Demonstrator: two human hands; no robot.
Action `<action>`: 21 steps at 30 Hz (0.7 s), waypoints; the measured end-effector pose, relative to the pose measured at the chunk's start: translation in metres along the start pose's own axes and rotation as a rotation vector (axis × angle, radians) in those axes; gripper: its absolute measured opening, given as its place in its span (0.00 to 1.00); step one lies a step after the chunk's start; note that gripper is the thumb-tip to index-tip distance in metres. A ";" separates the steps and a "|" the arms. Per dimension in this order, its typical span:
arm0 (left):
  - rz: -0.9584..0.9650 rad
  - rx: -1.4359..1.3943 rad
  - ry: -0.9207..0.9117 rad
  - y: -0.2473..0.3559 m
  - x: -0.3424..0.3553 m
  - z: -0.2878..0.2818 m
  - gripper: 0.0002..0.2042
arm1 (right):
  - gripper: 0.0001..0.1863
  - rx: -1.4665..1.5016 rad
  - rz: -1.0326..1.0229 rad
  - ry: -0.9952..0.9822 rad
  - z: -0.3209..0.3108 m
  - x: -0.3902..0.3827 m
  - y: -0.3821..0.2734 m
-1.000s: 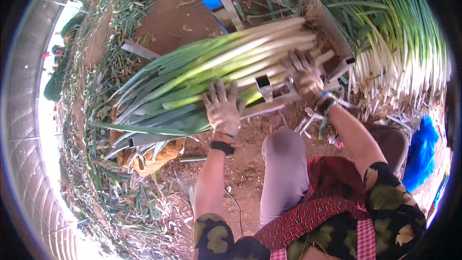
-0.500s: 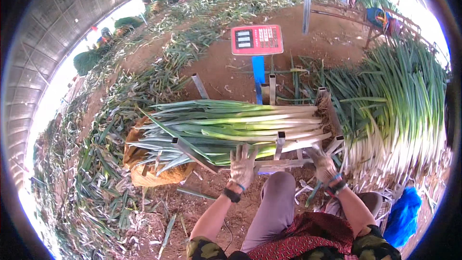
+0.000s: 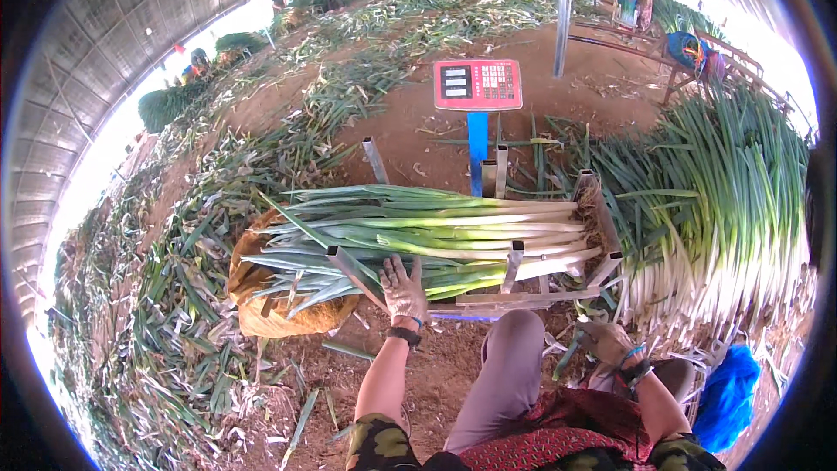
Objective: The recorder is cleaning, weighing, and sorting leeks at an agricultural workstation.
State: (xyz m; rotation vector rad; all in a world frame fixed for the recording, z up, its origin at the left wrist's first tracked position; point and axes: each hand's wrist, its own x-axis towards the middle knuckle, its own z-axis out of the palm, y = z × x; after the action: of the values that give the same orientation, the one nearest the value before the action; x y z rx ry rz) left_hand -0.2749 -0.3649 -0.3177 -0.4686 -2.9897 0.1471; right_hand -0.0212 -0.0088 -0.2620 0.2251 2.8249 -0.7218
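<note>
A bundle of long green onions (image 3: 436, 225) lies sideways in a metal rack (image 3: 523, 299), its white, rooted ends to the right and its leaves to the left. My left hand (image 3: 404, 290), in a thin pale glove, rests with fingers spread on the leaves at the rack's near side, just right of an upright post. Lower right, my gloved right hand (image 3: 606, 343) is off the bundle, above my leg. Its fingers are curled in; whether anything is in them is hidden.
Behind the rack stands a scale display (image 3: 478, 85) on a blue post. A large pile of green onions (image 3: 711, 218) lies at right, near a blue plastic bundle (image 3: 726, 397). Brown sacking (image 3: 288, 318) lies under the leaf ends. Loose leaves litter the soil; people work far off.
My left hand has slid left along the leaves. My right hand has left the white ends and drawn back toward my leg, its fingers curling.
</note>
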 end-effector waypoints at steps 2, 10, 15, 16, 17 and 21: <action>-0.031 0.005 -0.018 -0.002 0.007 0.008 0.35 | 0.18 -0.005 -0.041 0.005 0.003 -0.001 -0.001; 0.066 0.002 0.104 -0.017 0.006 0.001 0.28 | 0.18 -0.059 -0.037 -0.044 -0.013 -0.002 -0.005; 0.047 0.191 0.229 -0.061 0.004 0.018 0.23 | 0.16 0.018 -0.056 0.065 -0.024 -0.007 -0.001; 0.050 0.261 0.206 -0.065 0.005 0.019 0.23 | 0.16 0.026 -0.052 0.089 -0.025 -0.009 0.000; 0.055 0.332 0.183 -0.070 0.005 0.019 0.23 | 0.15 0.035 -0.050 0.112 -0.025 -0.010 -0.001; 0.023 1.052 0.026 -0.081 0.014 0.053 0.25 | 0.16 0.030 0.004 0.094 -0.005 -0.006 0.015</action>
State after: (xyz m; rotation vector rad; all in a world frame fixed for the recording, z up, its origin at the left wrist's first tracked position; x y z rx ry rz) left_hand -0.3186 -0.4418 -0.3592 -0.3378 -2.3873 1.5485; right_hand -0.0129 0.0060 -0.2635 0.2764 2.9032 -0.7729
